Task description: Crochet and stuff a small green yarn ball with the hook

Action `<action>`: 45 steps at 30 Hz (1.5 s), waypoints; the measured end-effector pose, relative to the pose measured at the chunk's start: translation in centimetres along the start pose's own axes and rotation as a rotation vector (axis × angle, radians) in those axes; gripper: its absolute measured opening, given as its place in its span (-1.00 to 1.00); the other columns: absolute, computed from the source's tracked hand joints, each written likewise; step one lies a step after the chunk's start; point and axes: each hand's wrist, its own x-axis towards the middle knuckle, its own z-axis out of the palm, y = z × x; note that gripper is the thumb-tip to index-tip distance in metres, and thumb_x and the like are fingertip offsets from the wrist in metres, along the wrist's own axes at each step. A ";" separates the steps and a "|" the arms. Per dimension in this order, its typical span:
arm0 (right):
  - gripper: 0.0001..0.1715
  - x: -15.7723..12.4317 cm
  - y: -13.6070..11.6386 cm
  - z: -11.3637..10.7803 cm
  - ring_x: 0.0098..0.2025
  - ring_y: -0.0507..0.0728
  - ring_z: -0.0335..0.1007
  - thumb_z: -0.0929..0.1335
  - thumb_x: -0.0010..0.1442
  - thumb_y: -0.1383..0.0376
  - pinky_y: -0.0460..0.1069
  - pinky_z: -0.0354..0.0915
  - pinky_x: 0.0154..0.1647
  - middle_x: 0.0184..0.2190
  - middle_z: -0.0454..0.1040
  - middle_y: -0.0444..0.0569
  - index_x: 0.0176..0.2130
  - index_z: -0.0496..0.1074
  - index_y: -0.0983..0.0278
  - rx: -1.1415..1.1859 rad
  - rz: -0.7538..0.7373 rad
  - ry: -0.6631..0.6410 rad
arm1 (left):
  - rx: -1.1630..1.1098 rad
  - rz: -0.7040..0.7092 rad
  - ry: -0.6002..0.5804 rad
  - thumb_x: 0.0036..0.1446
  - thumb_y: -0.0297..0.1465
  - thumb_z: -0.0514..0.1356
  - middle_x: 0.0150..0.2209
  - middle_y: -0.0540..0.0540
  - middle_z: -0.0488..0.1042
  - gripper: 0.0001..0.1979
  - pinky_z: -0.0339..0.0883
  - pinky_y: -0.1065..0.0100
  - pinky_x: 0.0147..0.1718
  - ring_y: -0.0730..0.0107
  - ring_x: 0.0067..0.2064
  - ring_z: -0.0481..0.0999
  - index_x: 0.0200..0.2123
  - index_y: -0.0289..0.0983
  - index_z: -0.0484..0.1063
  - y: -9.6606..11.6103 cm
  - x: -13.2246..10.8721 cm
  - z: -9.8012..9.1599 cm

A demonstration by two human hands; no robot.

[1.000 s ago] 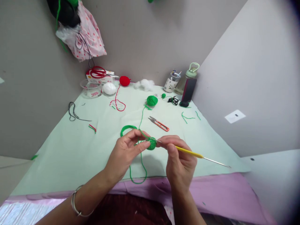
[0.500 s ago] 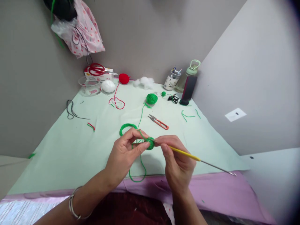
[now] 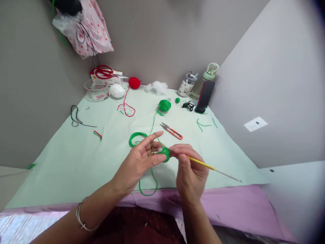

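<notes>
Between its thumb and fingers, my left hand (image 3: 141, 157) pinches a small round green crochet piece (image 3: 166, 155), with a bit of white showing at its upper left. Green yarn (image 3: 159, 140) runs over the raised left index finger down to the piece. My right hand (image 3: 190, 169) grips a crochet hook (image 3: 200, 163) by its yellow handle. The hook's working tip meets the top of the piece, partly hidden by fingers; its other metal end points down to the right. Behind the left hand lies a green yarn coil (image 3: 130, 139), and a loose strand loops below.
Orange thread snips (image 3: 172, 131) lie just beyond my hands, with a green yarn ball (image 3: 165, 105) farther back. Red-handled scissors (image 3: 104, 72), a clear plastic tub (image 3: 95, 95), a red yarn ball (image 3: 134, 83) and white stuffing (image 3: 156, 87) are at the back. A bottle (image 3: 199, 89) stands at back right.
My left index finger has lifted and straightened, drawing the yarn up from the piece. The crochet piece and hook tip have shifted slightly right; the hook's far end has swung left and up.
</notes>
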 end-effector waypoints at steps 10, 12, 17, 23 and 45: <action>-0.80 -0.3 -0.2 -0.1 -0.22 0.11 0.55 0.43 0.40 0.36 0.02 0.51 -0.28 -0.30 0.62 -0.07 -0.15 0.68 0.09 -0.099 -0.051 0.022 | -0.022 0.045 0.019 0.09 -0.39 0.52 -0.16 -0.01 0.51 -0.36 0.40 0.26 0.06 0.32 -0.03 0.51 0.24 -0.02 0.54 -0.6 0.0 -0.2; -0.81 -0.2 -0.2 -0.1 -0.25 0.10 0.55 0.42 0.41 0.33 0.01 0.52 -0.30 -0.31 0.61 -0.08 -0.17 0.68 0.11 -0.057 -0.019 0.022 | -0.009 0.056 0.008 0.10 -0.38 0.52 -0.16 -0.02 0.51 -0.47 0.40 0.28 0.04 0.32 -0.03 0.49 0.15 -0.07 0.61 -0.5 -0.1 -0.1; -0.81 0.1 -0.2 -0.3 -0.27 0.10 0.57 0.40 0.44 0.25 0.02 0.55 -0.32 -0.29 0.62 -0.06 -0.18 0.66 0.13 0.047 0.041 0.026 | 0.015 0.056 0.011 0.15 -0.32 0.49 -0.14 -0.06 0.52 -0.66 0.36 0.31 -0.02 0.31 -0.05 0.50 0.01 -0.14 0.65 -0.4 -0.3 -0.1; -0.78 0.1 -0.5 -0.4 -0.30 0.08 0.58 0.38 0.46 0.26 0.02 0.57 -0.31 -0.28 0.62 -0.05 -0.20 0.65 0.17 0.040 0.091 0.041 | 0.010 0.057 0.008 0.18 -0.33 0.46 -0.22 -0.03 0.53 -0.81 0.35 0.33 -0.13 0.37 -0.17 0.51 -0.15 -0.21 0.65 -0.3 -0.2 -0.1; -0.77 0.0 -0.3 -0.6 -0.28 0.06 0.56 0.37 0.47 0.28 0.00 0.53 -0.29 -0.30 0.62 -0.10 -0.18 0.66 0.13 0.059 0.092 0.018 | -0.042 0.037 -0.050 0.22 -0.32 0.44 -0.26 -0.05 0.64 -0.88 0.43 0.39 -0.12 0.40 -0.20 0.58 -0.21 -0.24 0.69 -0.2 0.0 0.1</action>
